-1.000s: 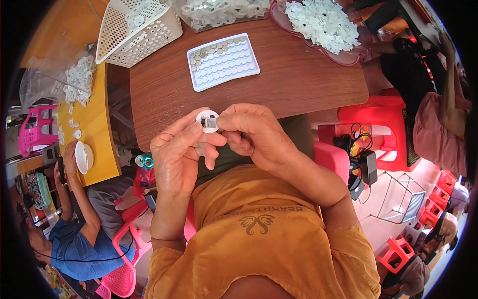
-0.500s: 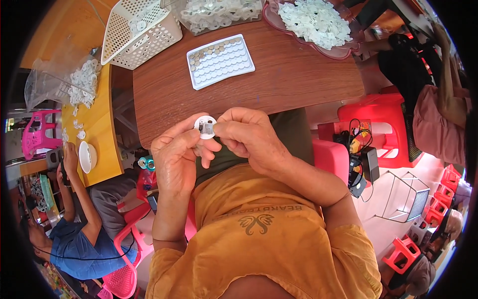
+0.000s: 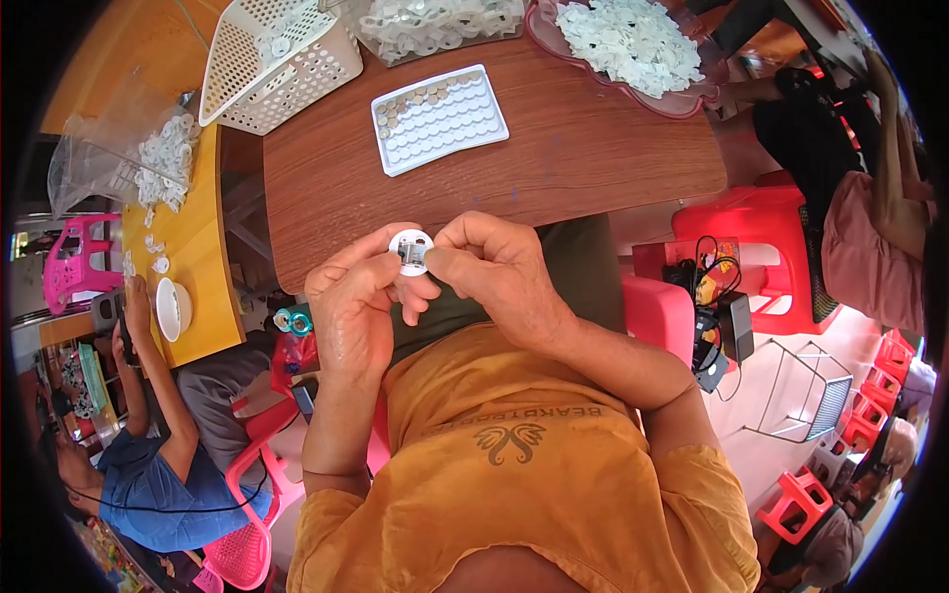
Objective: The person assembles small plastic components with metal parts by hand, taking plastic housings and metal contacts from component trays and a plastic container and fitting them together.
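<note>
- The left hand has thumb and fingers closed on the left edge of a round white part.
- The right hand has its thumb at the part's right edge; cannot tell whether it pinches.
- Ahead of the grip: white tray, partly filled with small discs.
- Ahead-left: perforated basket; ahead-right: pink dish.

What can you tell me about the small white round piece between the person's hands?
The white round piece is a thin disc, plastic by its look, with greyish and dark details inside a white rim; they are too small to make out. Its patterned face is turned up toward the camera. It is held up by the brown table's near edge. The left hand grips its left side; the right hand's thumb meets its right edge.
</note>
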Action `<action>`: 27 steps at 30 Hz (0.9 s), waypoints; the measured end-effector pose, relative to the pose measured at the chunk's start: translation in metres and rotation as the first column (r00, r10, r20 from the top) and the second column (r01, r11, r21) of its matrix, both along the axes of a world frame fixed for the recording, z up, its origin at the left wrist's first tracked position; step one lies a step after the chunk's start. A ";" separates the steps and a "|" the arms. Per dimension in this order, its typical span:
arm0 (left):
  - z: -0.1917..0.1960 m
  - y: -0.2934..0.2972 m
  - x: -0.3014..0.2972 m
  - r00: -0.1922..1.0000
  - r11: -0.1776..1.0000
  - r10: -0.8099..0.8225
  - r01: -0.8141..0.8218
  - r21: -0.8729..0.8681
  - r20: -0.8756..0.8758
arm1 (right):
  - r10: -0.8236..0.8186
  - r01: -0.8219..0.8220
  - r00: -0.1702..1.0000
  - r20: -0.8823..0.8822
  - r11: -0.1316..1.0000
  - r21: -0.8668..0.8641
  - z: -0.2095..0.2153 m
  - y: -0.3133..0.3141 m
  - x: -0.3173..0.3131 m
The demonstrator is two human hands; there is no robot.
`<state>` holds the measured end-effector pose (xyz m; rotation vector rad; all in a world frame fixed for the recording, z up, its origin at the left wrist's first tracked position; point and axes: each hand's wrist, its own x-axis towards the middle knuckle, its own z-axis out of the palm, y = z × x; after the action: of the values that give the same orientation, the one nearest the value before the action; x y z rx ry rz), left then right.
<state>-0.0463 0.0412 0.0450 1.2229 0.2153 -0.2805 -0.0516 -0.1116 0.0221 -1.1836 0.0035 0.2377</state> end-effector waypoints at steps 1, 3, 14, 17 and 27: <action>0.000 0.000 0.000 1.000 1.000 0.000 0.000 0.002 -0.001 | -0.001 0.002 1.000 -0.006 1.000 0.011 0.000 0.000 0.000; 0.000 -0.001 0.001 1.000 1.000 0.000 0.000 0.005 -0.002 | -0.003 0.003 1.000 -0.012 1.000 0.022 0.000 0.000 0.000; 0.000 -0.007 0.001 1.000 0.998 0.025 -0.024 0.051 -0.017 | -0.007 0.008 1.000 -0.007 0.998 0.056 -0.001 -0.003 0.000; -0.003 -0.008 0.001 0.999 0.998 0.046 -0.046 0.042 0.014 | -0.011 0.011 1.000 -0.006 0.999 0.033 -0.002 -0.003 0.000; -0.009 -0.017 0.002 0.995 0.992 0.093 -0.096 0.080 0.034 | -0.020 0.020 1.000 0.004 0.999 0.025 -0.006 -0.003 -0.001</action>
<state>-0.0439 0.0239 0.0361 1.2927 0.2595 -0.1718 -0.0523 -0.1149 0.0158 -1.1587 0.0085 0.2174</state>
